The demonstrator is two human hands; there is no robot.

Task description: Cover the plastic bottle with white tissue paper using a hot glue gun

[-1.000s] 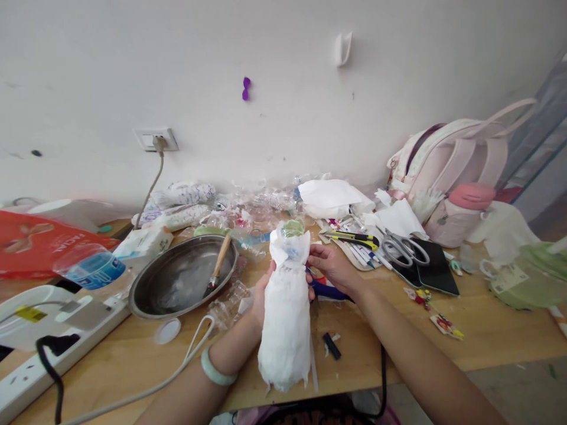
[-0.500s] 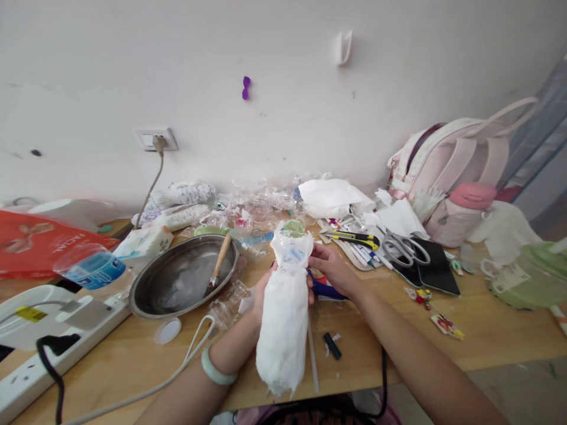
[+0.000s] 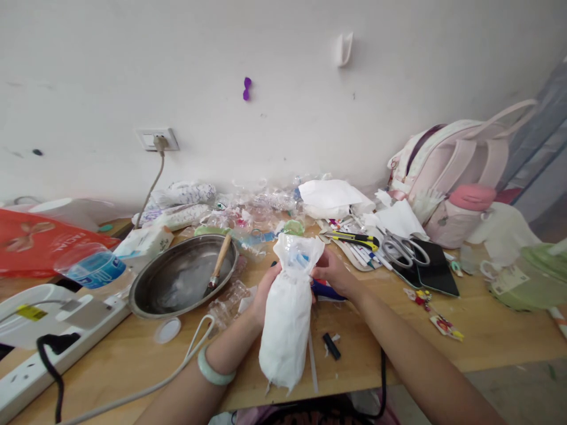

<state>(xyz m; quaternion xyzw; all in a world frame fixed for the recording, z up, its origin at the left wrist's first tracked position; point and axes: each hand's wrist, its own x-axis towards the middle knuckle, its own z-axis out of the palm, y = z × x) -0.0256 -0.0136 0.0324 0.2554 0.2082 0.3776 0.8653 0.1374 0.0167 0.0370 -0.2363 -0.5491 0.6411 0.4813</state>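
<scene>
A white, paper-covered bottle shape (image 3: pixel 287 324) with a flared, partly see-through top is held over the desk, its rounded end toward me. My left hand (image 3: pixel 264 290) grips its left side, with a pale green bangle on the wrist. On the right, my right hand (image 3: pixel 331 273) pinches the narrow neck just below the flared rim. Something blue shows through the opening. Behind the right hand lies a dark blue tool (image 3: pixel 328 290), partly hidden. A metal basin (image 3: pixel 153 295) holding cloudy liquid and a wooden-handled brush (image 3: pixel 220 260) stands to the left.
Scissors (image 3: pixel 401 251), a yellow cutter (image 3: pixel 354 238) and a black phone (image 3: pixel 438 274) lie at the right. Crumpled clear plastic (image 3: pixel 261 203) lines the wall. A power strip (image 3: pixel 53 357) and cable occupy the left. A dark small cylinder (image 3: pixel 332 346) lies near the front edge.
The white shape's flared top has tilted down and toward me, showing more of its opening. The green piece behind it is more exposed. My right hand has shifted slightly along the neck.
</scene>
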